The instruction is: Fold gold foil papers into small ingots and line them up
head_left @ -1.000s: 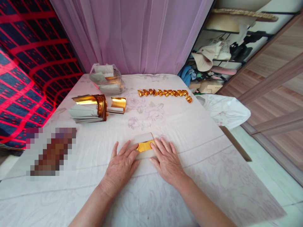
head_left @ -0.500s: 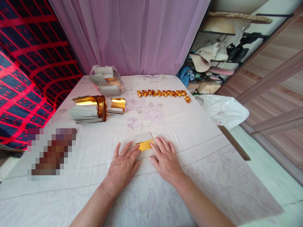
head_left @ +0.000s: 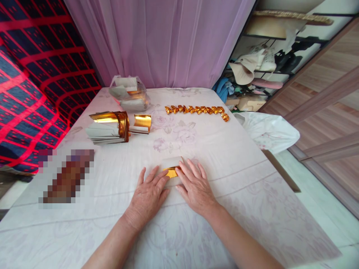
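Note:
A small sheet of gold foil paper (head_left: pixel 171 172), pale on its other side, lies on the table partly folded. The near part shows gold, the far part pale grey. My left hand (head_left: pixel 148 190) rests with its fingers spread and its fingertips on the sheet's left edge. On the right edge lie the fingertips of my right hand (head_left: pixel 196 185), its fingers also spread and stretched out. Both hands lie palm down, and their fingertips hide the sheet's side edges.
At the left back are a stack of gold foil paper (head_left: pixel 108 129), a smaller curled piece (head_left: pixel 142 124) and a plastic bag of paper (head_left: pixel 130 93). A row of folded gold pieces (head_left: pixel 196 109) lies at the back right. A shelf holds shoes and a cap (head_left: pixel 242 71).
The far pale part of the sheet looks slightly lifted, and my right fingertips have moved up over its right edge. The whole view has shifted a little.

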{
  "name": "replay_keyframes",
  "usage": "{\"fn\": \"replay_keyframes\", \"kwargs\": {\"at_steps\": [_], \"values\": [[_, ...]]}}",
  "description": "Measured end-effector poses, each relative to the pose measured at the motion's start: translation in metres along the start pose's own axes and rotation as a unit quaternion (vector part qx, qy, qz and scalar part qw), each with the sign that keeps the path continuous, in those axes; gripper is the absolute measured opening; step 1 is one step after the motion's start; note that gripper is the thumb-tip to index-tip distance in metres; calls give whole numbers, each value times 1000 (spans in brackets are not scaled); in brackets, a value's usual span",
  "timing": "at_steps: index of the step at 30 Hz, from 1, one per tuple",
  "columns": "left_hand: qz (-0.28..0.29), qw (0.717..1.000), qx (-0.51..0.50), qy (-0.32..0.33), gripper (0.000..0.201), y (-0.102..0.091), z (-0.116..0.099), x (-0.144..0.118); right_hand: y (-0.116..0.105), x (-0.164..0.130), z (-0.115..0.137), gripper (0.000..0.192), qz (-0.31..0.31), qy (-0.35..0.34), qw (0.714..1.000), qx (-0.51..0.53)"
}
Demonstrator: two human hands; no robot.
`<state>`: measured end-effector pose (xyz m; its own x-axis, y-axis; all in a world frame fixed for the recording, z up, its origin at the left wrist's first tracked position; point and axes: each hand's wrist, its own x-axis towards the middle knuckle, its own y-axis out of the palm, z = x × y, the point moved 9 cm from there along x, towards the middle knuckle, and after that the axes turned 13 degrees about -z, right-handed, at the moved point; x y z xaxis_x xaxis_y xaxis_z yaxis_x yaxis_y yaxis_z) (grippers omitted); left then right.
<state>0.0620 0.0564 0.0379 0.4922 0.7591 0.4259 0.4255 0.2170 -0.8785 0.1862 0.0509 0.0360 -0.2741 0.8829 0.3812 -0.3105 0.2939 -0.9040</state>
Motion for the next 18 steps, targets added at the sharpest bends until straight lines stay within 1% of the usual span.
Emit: {"fn": "replay_keyframes", "kwargs": {"at_steps": [3, 6, 11, 14, 18], "values": [[4, 1000, -2, 1, 30, 0, 0, 0, 2, 2, 4, 49, 9, -11, 1000, 6], [6, 1000, -2, -3, 31, 1, 0, 0, 9, 1, 7, 51, 34, -20, 999, 27], [-5, 1000, 6, -10, 32, 0, 0, -1, 15, -1, 5, 56, 46, -12, 998, 31], [-11, 1000, 5, -21, 32, -1, 1, -1, 15, -4, 2, 56, 47, 7, 999, 16], [-5, 1000, 3, -24, 36, 0, 2, -2, 12, -13, -9, 55, 49, 57, 997, -8]]}}
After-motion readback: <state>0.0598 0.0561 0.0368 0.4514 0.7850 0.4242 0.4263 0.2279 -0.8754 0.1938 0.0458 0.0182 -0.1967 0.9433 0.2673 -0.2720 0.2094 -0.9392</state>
